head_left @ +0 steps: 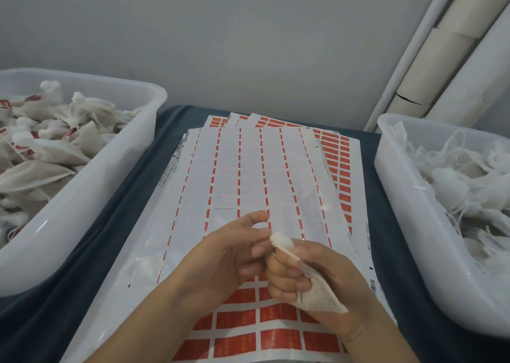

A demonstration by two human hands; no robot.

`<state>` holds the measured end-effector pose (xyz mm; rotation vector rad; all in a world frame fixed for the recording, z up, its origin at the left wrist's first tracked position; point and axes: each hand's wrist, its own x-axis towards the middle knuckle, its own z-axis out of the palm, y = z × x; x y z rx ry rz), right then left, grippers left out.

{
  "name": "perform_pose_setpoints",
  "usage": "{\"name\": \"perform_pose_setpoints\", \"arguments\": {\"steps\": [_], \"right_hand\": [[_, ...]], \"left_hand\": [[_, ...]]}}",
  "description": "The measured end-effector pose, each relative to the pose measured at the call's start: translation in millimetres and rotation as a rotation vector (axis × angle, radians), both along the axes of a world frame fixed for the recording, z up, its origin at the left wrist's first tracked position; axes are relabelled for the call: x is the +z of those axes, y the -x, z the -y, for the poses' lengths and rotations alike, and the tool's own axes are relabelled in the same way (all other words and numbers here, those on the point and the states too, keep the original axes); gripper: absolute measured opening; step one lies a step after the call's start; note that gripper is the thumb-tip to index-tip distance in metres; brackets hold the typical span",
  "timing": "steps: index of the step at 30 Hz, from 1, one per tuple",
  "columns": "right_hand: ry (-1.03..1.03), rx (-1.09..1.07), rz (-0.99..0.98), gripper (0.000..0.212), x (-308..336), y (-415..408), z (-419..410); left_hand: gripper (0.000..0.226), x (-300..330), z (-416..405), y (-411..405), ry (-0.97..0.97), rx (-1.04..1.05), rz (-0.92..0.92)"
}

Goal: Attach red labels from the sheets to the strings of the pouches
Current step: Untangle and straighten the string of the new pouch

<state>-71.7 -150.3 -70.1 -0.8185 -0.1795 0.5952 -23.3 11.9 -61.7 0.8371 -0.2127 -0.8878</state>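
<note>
Left bin holds many labelled pouches, I judge well underway; top sheet mostly stripped, red labels remain near me; left hand pinches the string, right hand grips one pouch; right bin still full.

You're at a small hand-packing station, more back-room workshop than home. Your bench, draped in dark blue cloth, carries stacked label sheets between two translucent plastic tubs: the left tub heaped with labelled pouches, the right tub with white stringed ones. Beyond stand a bare grey wall and, far right, white pipes.
</note>
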Motion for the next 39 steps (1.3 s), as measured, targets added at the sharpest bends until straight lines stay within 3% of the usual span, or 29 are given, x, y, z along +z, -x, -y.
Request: {"name": "perform_pose_setpoints", "arguments": {"steps": [2,4,6,8,11,12,15,19,27,35,39], "right_hand": [[0.069,-0.155,0.002,0.022,3.8,2.9,-0.4],[0.309,-0.354,0.006,0.022,5.6,4.7,-2.8],[0.463,-0.484,-0.013,0.027,4.4,4.4,-5.4],[0.495,-0.549,-0.016,0.032,4.3,4.7,-6.5],[0.671,-0.627,0.079,0.031,6.4,5.2,-9.3],[0.746,-0.646,0.110,0.032,6.1,5.2,-9.6],[0.859,-0.632,0.173,0.031,4.9,6.4,-11.9],[0.887,-0.621,0.193,0.026,4.8,6.5,-15.4],[0.841,-0.569,0.217,0.059,8.3,3.0,-13.8],[0.854,-0.536,0.262,0.060,9.0,2.4,-16.4],[0.897,-0.462,0.254,0.050,10.5,6.2,-10.6]], "left_hand": [[0.051,0.4,2.8,-3.3,-0.046,0.071,-0.003],[0.065,-1.0,8.9,-4.0,-0.206,0.184,0.067],[0.054,-3.4,13.8,-0.5,-0.474,0.290,0.435],[0.051,-0.5,14.1,5.7,-0.591,0.378,0.753],[0.041,-5.0,11.8,6.6,-0.649,0.513,1.054],[0.034,-5.6,12.0,8.1,-0.649,0.541,1.074],[0.018,-6.5,14.1,9.0,-0.571,0.593,0.962],[0.019,-4.7,11.0,8.0,-0.498,0.573,0.829],[0.011,2.8,-4.0,-8.4,-0.073,0.533,0.254],[0.017,6.2,-10.0,-14.6,0.032,0.581,0.201],[0.013,7.1,-8.5,-10.9,0.066,0.569,0.215]]}}
